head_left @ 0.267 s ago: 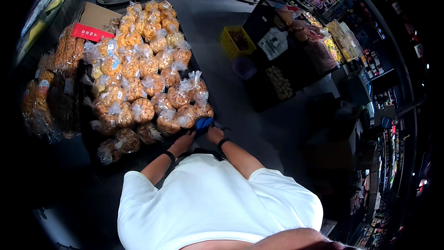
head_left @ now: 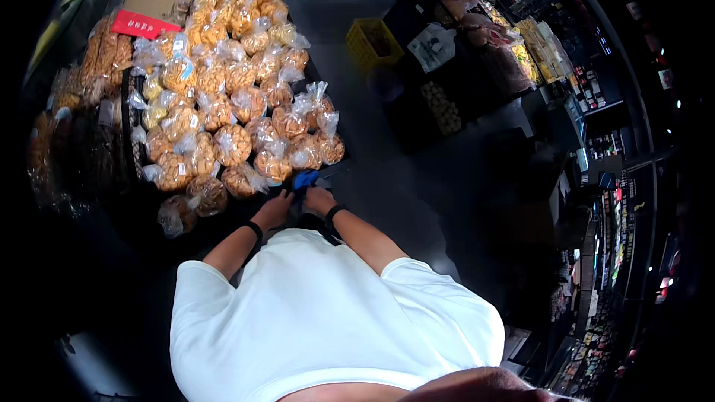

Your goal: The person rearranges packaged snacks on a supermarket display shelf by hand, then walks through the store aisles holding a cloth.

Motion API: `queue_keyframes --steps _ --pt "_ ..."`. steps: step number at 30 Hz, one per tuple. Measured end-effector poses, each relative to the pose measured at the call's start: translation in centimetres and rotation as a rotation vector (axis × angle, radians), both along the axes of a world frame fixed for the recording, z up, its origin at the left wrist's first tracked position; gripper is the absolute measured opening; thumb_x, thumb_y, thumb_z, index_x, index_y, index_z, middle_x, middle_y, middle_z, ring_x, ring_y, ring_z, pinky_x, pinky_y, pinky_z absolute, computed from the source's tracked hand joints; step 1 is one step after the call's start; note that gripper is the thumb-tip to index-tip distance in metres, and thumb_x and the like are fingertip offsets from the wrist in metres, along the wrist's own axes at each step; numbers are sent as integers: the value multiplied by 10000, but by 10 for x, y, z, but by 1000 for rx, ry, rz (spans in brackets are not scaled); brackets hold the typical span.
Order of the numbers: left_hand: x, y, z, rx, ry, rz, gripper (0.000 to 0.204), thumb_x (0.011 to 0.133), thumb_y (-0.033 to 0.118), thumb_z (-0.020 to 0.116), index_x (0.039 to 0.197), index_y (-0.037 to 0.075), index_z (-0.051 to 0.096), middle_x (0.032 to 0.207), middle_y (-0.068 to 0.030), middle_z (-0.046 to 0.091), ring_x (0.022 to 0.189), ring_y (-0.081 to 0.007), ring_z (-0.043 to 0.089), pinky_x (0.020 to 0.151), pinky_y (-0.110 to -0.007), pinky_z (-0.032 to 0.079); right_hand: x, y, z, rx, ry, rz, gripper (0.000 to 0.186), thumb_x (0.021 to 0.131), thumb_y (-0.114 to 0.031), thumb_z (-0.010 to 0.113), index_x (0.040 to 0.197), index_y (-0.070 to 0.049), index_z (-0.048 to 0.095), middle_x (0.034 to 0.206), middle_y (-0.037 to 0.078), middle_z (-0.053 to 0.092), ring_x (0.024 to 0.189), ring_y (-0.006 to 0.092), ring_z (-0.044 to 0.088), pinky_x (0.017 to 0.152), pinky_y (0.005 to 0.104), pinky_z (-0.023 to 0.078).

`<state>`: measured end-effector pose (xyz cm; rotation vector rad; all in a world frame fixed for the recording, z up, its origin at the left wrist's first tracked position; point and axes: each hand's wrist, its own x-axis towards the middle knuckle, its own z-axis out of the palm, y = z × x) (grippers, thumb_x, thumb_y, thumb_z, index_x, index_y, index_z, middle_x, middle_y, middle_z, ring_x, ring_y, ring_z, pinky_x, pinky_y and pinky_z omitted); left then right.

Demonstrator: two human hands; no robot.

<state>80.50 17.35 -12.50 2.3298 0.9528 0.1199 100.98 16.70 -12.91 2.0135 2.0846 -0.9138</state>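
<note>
In front of my body, both hands meet low at the near right corner of a display full of bagged snacks. My right hand is closed, its fingers curled round a small bright blue object whose kind I cannot make out. Just left of it is my left hand, its fingers bent together near the same blue object; what they hold, if anything, is hidden. A dark band circles each wrist. The clear, knotted bags hold golden-brown pieces and sit close beyond my hands.
A cardboard box with a red sign stands at the display's far left, above long bagged snacks. Across the grey aisle floor are a yellow crate, a white bag and dark bins. Stocked shelves line the right.
The whole view has shifted, so the hands and blue object appear farther left and slightly higher. Both hands remain together by the blue object, which looks slightly turned.
</note>
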Motion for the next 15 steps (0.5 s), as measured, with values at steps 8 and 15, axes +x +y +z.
queue_keyframes --steps 8,15 --pt "-98 -52 -8 -52 -7 226 434 801 96 613 1196 7 454 1222 -333 471 985 -476 600 784 -500 535 -115 -15 -23 -7 41 276 580 789 -313 636 1249 25 534 1117 256 635 1007 410 624 871 483 507" --pt "-148 -58 26 -158 -45 616 458 797 91 647 1180 -9 417 1150 -353 458 943 -518 577 804 -527 518 -181 -9 15 -203 56 412 548 811 -363 616 1227 -9 571 1116 244 647 1039 393 623 887 472 498"
